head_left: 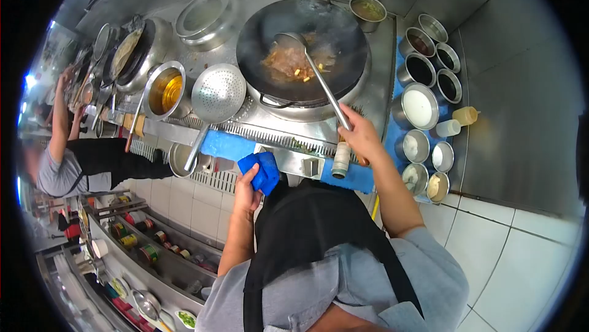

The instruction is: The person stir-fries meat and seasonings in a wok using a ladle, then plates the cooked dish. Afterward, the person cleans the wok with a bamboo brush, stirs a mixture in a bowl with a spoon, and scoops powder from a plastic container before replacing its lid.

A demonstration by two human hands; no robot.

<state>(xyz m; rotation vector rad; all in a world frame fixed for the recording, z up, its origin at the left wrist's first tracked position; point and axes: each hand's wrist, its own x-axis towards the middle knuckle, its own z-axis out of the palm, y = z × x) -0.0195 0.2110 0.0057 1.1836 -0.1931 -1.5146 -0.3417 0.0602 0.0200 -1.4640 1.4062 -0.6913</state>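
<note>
My right hand is closed round the handle of a long metal ladle. The ladle's bowl rests in a large black wok, among steaming brown food with yellow pieces. In my left hand, a folded blue cloth is held at the stove's front edge, below the wok. A perforated strainer lies left of the wok, its handle pointing toward me. Beside the strainer stands a metal pot of yellow oil.
Metal containers of sauces and powders, among them a white one, line the right side with squeeze bottles. A small pot stands behind the wok. At far left another person works at a second wok.
</note>
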